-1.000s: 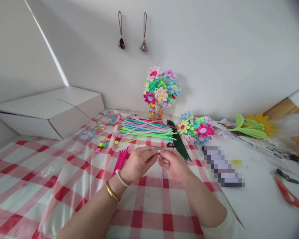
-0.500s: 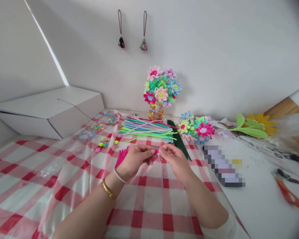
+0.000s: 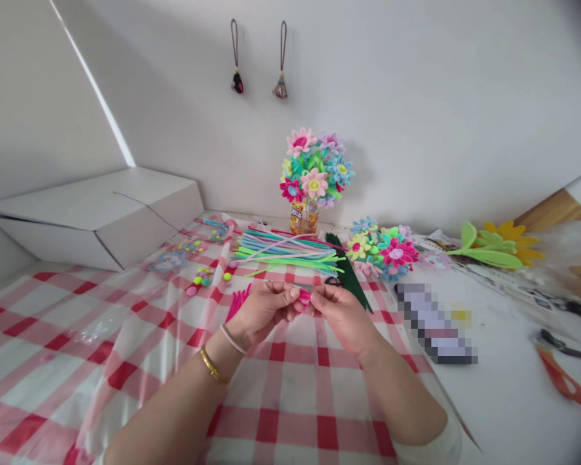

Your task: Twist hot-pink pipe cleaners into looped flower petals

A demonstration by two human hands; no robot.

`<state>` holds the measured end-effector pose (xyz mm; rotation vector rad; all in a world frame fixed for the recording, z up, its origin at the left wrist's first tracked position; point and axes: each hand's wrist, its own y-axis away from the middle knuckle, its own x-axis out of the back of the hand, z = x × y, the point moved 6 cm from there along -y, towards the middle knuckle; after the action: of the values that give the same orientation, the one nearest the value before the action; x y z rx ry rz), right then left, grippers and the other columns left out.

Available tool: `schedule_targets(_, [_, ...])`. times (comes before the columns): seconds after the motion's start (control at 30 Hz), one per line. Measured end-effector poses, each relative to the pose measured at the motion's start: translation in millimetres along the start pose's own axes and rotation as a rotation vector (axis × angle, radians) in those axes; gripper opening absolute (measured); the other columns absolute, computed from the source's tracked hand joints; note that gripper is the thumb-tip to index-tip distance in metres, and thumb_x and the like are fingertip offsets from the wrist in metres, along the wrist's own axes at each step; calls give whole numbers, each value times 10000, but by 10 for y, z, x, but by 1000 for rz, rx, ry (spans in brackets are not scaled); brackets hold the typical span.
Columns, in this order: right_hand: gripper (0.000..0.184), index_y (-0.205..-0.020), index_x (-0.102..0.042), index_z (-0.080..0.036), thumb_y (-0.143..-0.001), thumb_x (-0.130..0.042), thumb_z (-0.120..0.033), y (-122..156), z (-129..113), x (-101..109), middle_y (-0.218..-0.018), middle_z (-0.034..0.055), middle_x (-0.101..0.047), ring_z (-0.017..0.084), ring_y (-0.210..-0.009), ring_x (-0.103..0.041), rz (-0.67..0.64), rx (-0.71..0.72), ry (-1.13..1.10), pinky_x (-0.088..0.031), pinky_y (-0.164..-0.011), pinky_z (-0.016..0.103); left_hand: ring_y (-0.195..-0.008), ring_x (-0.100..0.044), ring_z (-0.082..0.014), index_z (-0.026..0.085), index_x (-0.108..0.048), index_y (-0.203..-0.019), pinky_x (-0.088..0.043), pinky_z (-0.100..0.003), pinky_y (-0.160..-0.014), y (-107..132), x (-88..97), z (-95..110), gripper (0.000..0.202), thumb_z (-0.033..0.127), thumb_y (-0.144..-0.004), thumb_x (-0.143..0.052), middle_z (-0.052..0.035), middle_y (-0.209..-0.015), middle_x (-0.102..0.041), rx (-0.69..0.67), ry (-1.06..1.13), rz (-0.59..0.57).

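Above the checked tablecloth [image 3: 295, 365], a short bright pink pipe cleaner [image 3: 304, 296] is pinched between my hands. My left hand [image 3: 267, 311] grips its left part with thumb and fingers. On the other side, my right hand [image 3: 343, 315] closes thumb and fingertips on its right end. Most of the piece is hidden by the fingers. More pink pipe cleaners [image 3: 235, 302] lie partly behind my left wrist. Just beyond the hands rests a pair of scissors with dark handles [image 3: 334, 281], partly covered. Behind it spreads a pile of colored pipe cleaners [image 3: 290, 253].
Dark green stems [image 3: 347, 278] lie right of the pile. Small pompoms [image 3: 202, 278] sit to the left. Fuzzy flowers fill a jar [image 3: 304, 217] by the wall; more flowers [image 3: 385, 250] lie to its right. A blurred-out phone [image 3: 433, 323], orange-handled pliers [image 3: 561, 378] and a white box [image 3: 101, 213] flank the cloth.
My right hand has shifted slightly and its fingers have curled in closer. More of the pink pipe cleaner shows between the fingertips, and the scissors' handles have come into view.
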<state>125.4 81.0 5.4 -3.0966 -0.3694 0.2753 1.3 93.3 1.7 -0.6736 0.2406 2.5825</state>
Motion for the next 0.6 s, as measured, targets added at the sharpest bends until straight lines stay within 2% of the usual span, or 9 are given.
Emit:
schedule_targets(0.2, [185, -688, -601, -161, -720, -669, -330, 33, -46, -163, -668, 21, -585, 139, -629, -497, -158, 25, -217, -379, -674, 318, -522, -547, -104, 97, -634, -649, -316, -201, -463, 22, -87, -34, 218, 290, -749, -636, -38, -579, -604, 21, 94, -139])
schedule_targets(0.27, [164, -705, -609, -164, -725, -668, -316, 36, -49, -177, -678, 20, -588, 137, -635, -497, -159, 45, -228, -376, -670, 313, -577, -574, -131, 101, -638, -647, -318, -206, -477, 25, -104, -25, 203, 278, -748, -637, -40, -579, -598, 3, 133, -174])
schedule_targets(0.43, [122, -740, -613, -173, -758, -645, -289, 39, -41, -146, -685, 0, -571, 128, -666, -502, -107, 75, -95, -375, -690, 300, -496, -531, -91, 113, -652, -647, -361, -232, -530, 12, -78, 15, 151, 198, -766, -613, -14, -536, -585, -57, 164, -140])
schedule_targets(0.6, [134, -749, -618, -170, -776, -623, -301, 15, -31, -123, -706, 7, -595, 129, -670, -529, -57, 90, -81, -396, -698, 305, -495, -521, -79, 101, -659, -651, -357, -210, -503, -9, -43, -9, 197, 232, -783, -597, -32, -569, -614, -57, 131, -56])
